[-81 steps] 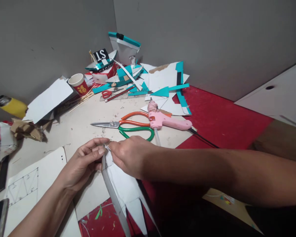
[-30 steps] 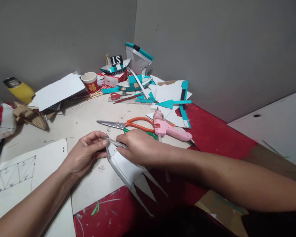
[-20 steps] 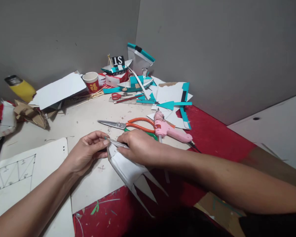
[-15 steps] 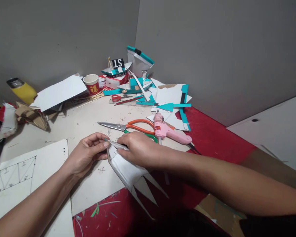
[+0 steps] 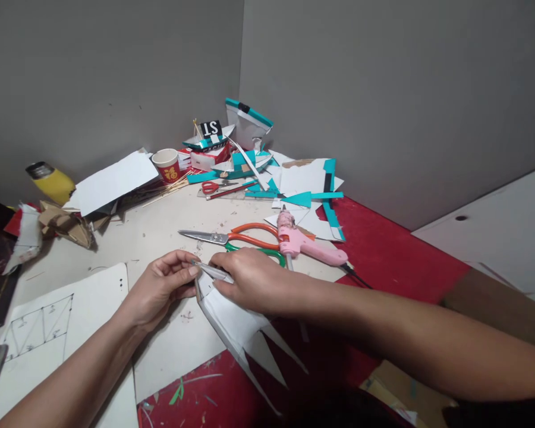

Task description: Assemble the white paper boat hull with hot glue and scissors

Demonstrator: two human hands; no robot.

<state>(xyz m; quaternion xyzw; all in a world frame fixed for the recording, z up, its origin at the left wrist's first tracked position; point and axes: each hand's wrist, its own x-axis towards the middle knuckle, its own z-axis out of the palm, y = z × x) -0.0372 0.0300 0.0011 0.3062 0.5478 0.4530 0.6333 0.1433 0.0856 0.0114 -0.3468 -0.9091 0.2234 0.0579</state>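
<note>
Between my hands is a folded white cardboard piece with long pointed flaps spreading toward me. My left hand pinches its far tip between thumb and fingers. My right hand is closed on its upper edge, thumb on the near side and fingers on the far side. Just beyond my hands lie large scissors with one orange and one green handle. A pink hot glue gun rests across those handles, its nozzle pointing away from me.
A sheet with a truss-like drawing lies at left. Behind are a yellow bottle, a red-and-white paper cup, small red scissors, paper boats and teal-edged card scraps. Grey walls enclose the back.
The view has tilted slightly, so the table items sit a little lower in the picture. My hands keep the same hold on the cardboard piece.
</note>
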